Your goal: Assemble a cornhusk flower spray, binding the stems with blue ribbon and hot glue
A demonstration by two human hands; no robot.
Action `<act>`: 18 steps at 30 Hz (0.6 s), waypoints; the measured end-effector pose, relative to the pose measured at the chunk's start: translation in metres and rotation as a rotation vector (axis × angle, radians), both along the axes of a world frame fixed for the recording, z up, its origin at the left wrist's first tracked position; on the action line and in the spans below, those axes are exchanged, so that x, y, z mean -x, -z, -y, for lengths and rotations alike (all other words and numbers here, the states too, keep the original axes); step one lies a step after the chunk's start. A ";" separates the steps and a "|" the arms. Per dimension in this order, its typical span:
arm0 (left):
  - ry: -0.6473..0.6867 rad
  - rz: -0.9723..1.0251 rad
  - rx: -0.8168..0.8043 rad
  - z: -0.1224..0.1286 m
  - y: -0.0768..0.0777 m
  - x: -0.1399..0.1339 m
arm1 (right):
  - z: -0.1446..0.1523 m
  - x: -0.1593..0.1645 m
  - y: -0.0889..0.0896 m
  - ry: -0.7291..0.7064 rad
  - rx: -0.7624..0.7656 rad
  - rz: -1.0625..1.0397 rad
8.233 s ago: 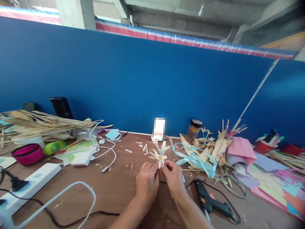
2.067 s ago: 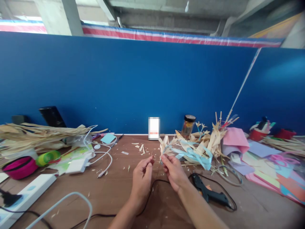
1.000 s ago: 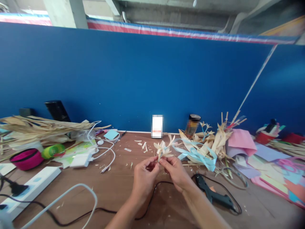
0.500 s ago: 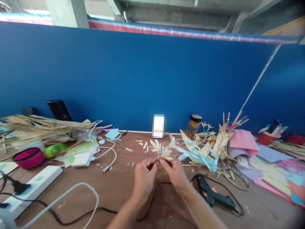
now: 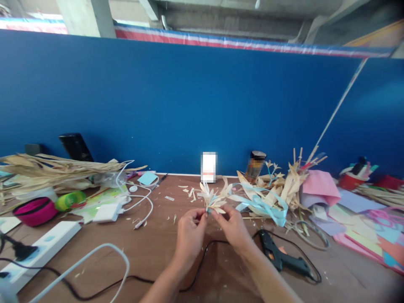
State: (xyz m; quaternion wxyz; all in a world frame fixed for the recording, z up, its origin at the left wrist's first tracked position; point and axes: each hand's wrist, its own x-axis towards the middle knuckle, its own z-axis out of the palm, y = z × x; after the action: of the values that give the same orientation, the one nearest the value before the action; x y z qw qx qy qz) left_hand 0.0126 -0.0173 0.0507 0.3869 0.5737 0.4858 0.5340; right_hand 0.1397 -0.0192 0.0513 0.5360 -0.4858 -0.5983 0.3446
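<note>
Both hands meet at the middle of the brown table, pinching the base of a pale flower made of dried husk petals [image 5: 213, 198]. My left hand [image 5: 191, 229] is closed, thumb and fingertips on the flower's bluish stem end. Opposite it, my right hand [image 5: 232, 225] pinches the same base, its fingers partly behind the petals. The petals fan upward and outward above the fingertips. Just right of the flower lies a light blue ribbon [image 5: 263, 206] in loops among dried husks [image 5: 288, 189]. Small husk scraps [image 5: 191, 193] are scattered beyond the left hand.
A black glue gun [image 5: 280, 254] with its cord lies right of my right forearm. A jar [image 5: 255, 166] and a bright phone-like screen [image 5: 208, 167] stand by the blue partition. At left are a power strip [image 5: 44, 250], white cables, a charger [image 5: 108, 212] and piled husks [image 5: 59, 170]. Coloured paper [image 5: 362, 242] covers the right.
The flower has turned slightly in my fingertips, and the right fingers have shifted a little around its base. The whole view has moved slightly; other things lie as before.
</note>
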 end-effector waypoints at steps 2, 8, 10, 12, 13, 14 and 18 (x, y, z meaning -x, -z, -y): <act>0.022 0.014 0.039 -0.001 -0.001 0.003 | -0.002 -0.004 0.002 -0.013 -0.004 0.043; -0.005 0.043 0.083 -0.008 -0.001 0.015 | -0.007 -0.021 0.000 0.013 0.030 0.183; -0.013 0.022 0.083 -0.010 0.000 0.017 | -0.008 -0.025 -0.001 0.028 0.016 0.215; -0.023 0.007 0.083 -0.010 0.001 0.018 | -0.010 -0.029 -0.001 0.028 0.011 0.241; -0.027 0.005 0.083 -0.010 0.001 0.018 | -0.011 -0.030 0.000 0.020 0.012 0.254; -0.028 0.005 0.086 -0.010 0.001 0.017 | -0.012 -0.031 0.000 0.009 0.017 0.266; -0.008 0.037 0.100 -0.010 0.004 0.018 | -0.017 -0.036 0.006 -0.016 0.029 0.278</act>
State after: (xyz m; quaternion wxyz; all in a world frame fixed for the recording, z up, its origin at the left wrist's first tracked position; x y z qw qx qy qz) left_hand -0.0049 -0.0076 0.0471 0.4219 0.5417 0.5070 0.5211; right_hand 0.1759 -0.0024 0.0449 0.4380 -0.5317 -0.6657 0.2868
